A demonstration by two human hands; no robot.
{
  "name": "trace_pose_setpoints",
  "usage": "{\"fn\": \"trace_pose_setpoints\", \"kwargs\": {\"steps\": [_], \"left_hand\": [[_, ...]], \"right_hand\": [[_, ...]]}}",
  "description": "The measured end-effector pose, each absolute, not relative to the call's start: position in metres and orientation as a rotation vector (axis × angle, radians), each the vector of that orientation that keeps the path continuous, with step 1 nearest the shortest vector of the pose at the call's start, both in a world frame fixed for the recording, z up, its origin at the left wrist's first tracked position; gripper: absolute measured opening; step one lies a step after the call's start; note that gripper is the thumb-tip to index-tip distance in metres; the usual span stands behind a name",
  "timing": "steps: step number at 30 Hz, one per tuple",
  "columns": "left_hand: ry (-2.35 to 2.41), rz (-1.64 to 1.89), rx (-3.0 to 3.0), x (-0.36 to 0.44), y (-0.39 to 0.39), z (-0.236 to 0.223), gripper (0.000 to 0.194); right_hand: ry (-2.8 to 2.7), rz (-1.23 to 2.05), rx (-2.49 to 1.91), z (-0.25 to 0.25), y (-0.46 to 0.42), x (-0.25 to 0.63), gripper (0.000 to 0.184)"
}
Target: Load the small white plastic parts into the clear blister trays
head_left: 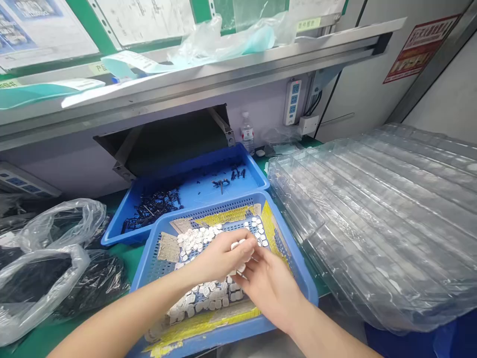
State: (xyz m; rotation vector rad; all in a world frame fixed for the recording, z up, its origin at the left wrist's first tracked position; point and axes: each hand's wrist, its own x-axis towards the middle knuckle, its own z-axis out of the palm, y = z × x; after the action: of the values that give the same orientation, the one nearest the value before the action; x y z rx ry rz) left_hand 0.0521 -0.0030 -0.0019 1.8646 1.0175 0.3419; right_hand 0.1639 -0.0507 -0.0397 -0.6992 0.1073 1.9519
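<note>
My left hand (223,253) and my right hand (270,286) meet over a blue perforated basket (313,293). The left hand's fingers curl over several small white rounded-square caps (241,268), and the right hand is cupped against it from the right. Between the two palms more caps show in part; the fingers hide the rest. Below them, loose white caps (197,238) lie heaped on the basket floor, with another cluster at the far right corner. Yellow tape and cardboard patches line the basket walls.
Behind the basket sits a blue tray (194,186) with black plastic scraps, under a dark chute (167,141). Stacked clear plastic trays (372,214) fill the right side. Plastic bags (55,268) with black contents lie left. A bottle (247,132) stands behind; a metal shelf (208,74) runs above.
</note>
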Motion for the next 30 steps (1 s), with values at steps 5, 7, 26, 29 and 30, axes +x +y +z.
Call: {"fn": "trace_pose_setpoints", "kwargs": {"steps": [5, 7, 26, 29, 30], "left_hand": [[1.025, 0.494, 1.634, 0.054, -0.002, -0.01, 0.028], [1.003, 0.539, 1.482, 0.052, 0.001, -0.012, 0.028], [0.765, 0.812, 0.788, 0.043, 0.01, -0.014, 0.016], [0.742, 0.857, 0.734, 0.045, 0.009, -0.016, 0.014], [0.738, 0.865, 0.723, 0.045, 0.009, -0.017, 0.014]], "right_hand": [[0.153, 1.952, -0.606, -0.035, -0.051, 0.164, 0.019], [0.116, 1.982, -0.559, -0.036, -0.051, 0.166, 0.017], [0.088, 2.13, -0.696, -0.035, -0.054, 0.163, 0.023], [-0.039, 2.155, -0.837, -0.036, -0.055, 0.161, 0.02], [-0.09, 2.147, -0.872, -0.036, -0.055, 0.161, 0.019]]}}
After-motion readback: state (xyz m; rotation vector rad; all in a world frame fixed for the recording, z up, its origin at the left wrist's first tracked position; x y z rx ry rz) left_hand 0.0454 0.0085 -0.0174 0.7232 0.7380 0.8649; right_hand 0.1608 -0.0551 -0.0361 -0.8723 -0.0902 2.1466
